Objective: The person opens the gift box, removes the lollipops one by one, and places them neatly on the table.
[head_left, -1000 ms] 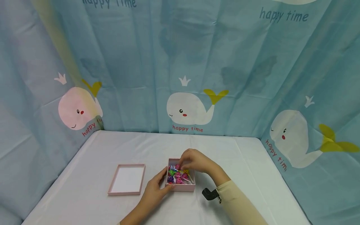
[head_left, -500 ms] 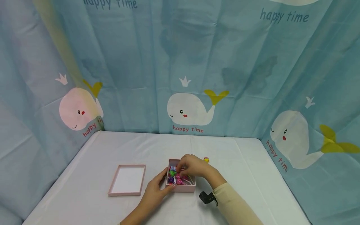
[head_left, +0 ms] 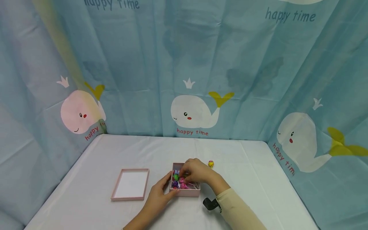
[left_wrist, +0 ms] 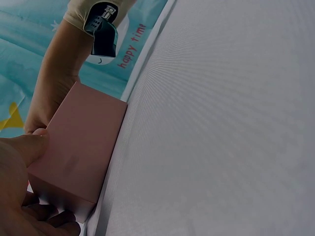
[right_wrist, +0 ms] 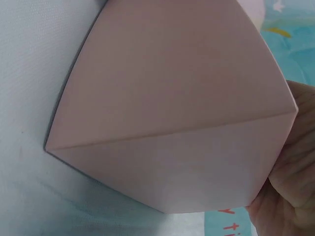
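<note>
A pink open-topped box stands on the white table, holding several wrapped lollipops in green, purple and pink. My left hand grips the box at its near left corner; the left wrist view shows the thumb on the front wall and the fingers around the side. From the right, my right hand reaches over the rim, fingers bent down among the lollipops, with a pink lollipop right beside them. Whether the fingertips pinch one, I cannot tell. In the right wrist view, the box's outer walls hide the fingertips.
A yellow lollipop lies on the table behind the right hand. Left of the box is a pink-rimmed lid, its white inside facing up. Blue whale-print curtains enclose the table at the back and sides.
The yellow lollipop, in the box a second ago, now lies on the table beyond it. My right hand has come back into the box, lower and further left. My left hand stays on the box.
</note>
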Tool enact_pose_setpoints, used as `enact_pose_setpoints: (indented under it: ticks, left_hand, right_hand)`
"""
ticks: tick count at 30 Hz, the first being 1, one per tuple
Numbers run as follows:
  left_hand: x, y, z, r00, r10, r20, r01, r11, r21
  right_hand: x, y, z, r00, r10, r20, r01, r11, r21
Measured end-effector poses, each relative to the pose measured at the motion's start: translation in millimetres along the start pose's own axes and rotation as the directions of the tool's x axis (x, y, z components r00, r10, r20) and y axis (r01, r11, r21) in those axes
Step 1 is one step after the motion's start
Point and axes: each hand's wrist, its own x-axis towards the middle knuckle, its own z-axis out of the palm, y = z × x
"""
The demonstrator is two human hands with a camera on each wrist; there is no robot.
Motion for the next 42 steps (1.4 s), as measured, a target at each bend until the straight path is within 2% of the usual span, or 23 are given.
enact_pose_setpoints:
  ticks: [12, 21, 28, 35, 42]
  left_hand:
    - [0.2, 3.5, -1.6, 1.0, -0.014, -0.007, 0.014, 1.0, -0.008]
    - [-0.3, 4.9, -1.5, 0.999, -0.039, -0.005, 0.039, 0.999, -0.036]
    - [-1.7, 1.4, -1.3, 1.0, -0.021, 0.006, 0.021, 1.0, -0.008]
    - [-0.7, 2.4, -1.6, 1.0, -0.027, -0.012, 0.027, 0.999, -0.036]
    - [0.4, 4.1, 0.4, 0.999, -0.04, -0.004, 0.04, 0.997, -0.065]
  right_hand:
    - [3.8, -3.1, -0.1, 0.999, -0.017, 0.037, 0.02, 0.997, -0.08]
    - [5.6, -3.8, -0.7, 0.998, -0.003, 0.06, 0.009, 0.996, -0.083]
    - [2.1, -6.2, 0.4, 0.999, -0.006, 0.054, 0.01, 0.997, -0.079]
    - [1.3, -5.5, -0.1, 0.999, -0.026, 0.039, 0.031, 0.993, -0.113]
    - [2.8, -6.8, -4.3, 0.997, 0.007, 0.079, 0.001, 0.995, -0.099]
